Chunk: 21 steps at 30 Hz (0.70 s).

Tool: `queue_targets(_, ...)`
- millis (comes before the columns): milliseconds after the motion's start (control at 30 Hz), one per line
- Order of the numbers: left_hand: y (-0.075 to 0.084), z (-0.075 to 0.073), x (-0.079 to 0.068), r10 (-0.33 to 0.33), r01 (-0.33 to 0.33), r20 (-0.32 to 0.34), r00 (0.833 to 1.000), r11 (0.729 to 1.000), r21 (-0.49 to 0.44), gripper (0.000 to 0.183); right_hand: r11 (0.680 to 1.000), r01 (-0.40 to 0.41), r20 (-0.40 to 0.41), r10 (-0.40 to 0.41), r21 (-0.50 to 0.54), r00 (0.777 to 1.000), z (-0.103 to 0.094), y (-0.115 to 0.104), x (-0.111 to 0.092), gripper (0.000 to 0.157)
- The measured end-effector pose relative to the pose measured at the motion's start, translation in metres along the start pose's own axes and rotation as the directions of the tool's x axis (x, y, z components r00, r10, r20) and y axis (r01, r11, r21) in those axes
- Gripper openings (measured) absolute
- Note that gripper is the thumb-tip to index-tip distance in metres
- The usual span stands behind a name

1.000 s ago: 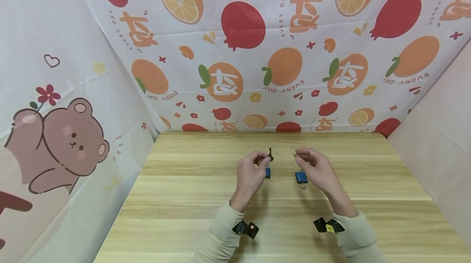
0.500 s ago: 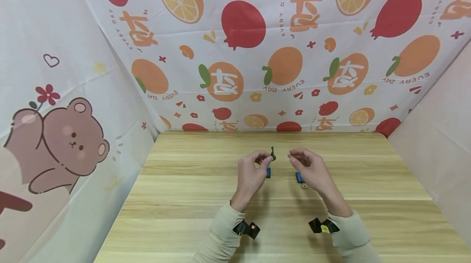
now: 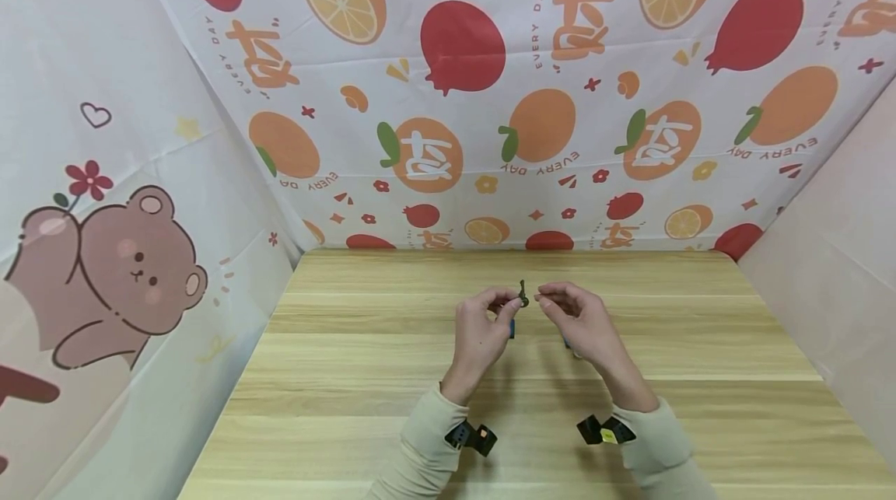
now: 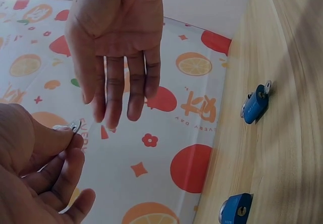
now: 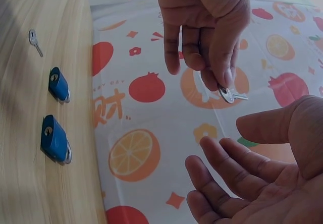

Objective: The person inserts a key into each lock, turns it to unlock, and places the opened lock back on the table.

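Note:
A small silver key (image 5: pixel 229 95), dark in the head view, is pinched between the thumb and index finger of my left hand (image 3: pixel 483 329). Facing it across a small gap is my right hand (image 3: pixel 584 327), its thumb apart from the fingers and nothing between them. Two blue padlocks lie on the wooden table beneath: the left padlock (image 5: pixel 58 85) and the right padlock (image 5: pixel 54 141), both mostly covered by the hands from above. In the left wrist view, a round metal key head (image 4: pixel 268 86) shows at the end of the right padlock.
Another silver key (image 5: pixel 35 41) lies on the table (image 3: pixel 336 391) in the right wrist view. A fruit-print cloth (image 3: pixel 462 119) hangs along the table's back edge. At the left stands a white cloth (image 3: pixel 231 236) with a bear print.
My right hand has moved left toward the left hand, covering more of the right padlock. My left hand has shifted slightly right, still pinching the key.

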State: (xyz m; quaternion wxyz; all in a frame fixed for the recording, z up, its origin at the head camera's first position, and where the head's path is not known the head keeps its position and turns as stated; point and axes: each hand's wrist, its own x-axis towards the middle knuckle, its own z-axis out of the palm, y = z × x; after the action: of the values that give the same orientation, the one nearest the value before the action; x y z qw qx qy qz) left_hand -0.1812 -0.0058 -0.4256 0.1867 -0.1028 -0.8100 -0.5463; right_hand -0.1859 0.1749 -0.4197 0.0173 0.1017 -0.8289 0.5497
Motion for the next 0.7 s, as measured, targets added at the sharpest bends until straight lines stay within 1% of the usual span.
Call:
queue_targets(233, -0.0004, 0.0001, -0.0004, 0.025, -0.025, -0.001, 1.000, 1.000, -0.013, 0.006, 1.000, 0.003, -0.001, -0.003, 0.004, 1.000, 0.0028, -0.0044, 0.0002, 0.030)
queue_targets(367, 0.0002, -0.0002, -0.0006, 0.024, -0.024, 0.000, 1.000, 1.000, -0.017, 0.006, 1.000, -0.002, 0.002, 0.002, 0.005, 1.000, 0.0045, -0.0060, 0.0001, 0.031)
queue_targets(500, -0.0004, 0.0014, -0.0010, 0.016, -0.016, 0.005, 1.000, 1.000, -0.014, 0.006, 1.000, -0.003, -0.004, 0.003, 0.000, 1.000, 0.0056, -0.0057, 0.0000, 0.029)
queue_targets(700, -0.0020, 0.0036, -0.0021, 0.030, -0.030, 0.010, 1.000, 1.000, -0.005, 0.006, 1.000, 0.001, 0.004, -0.001, 0.007, 1.000, 0.0095, -0.0052, 0.0005, 0.026)
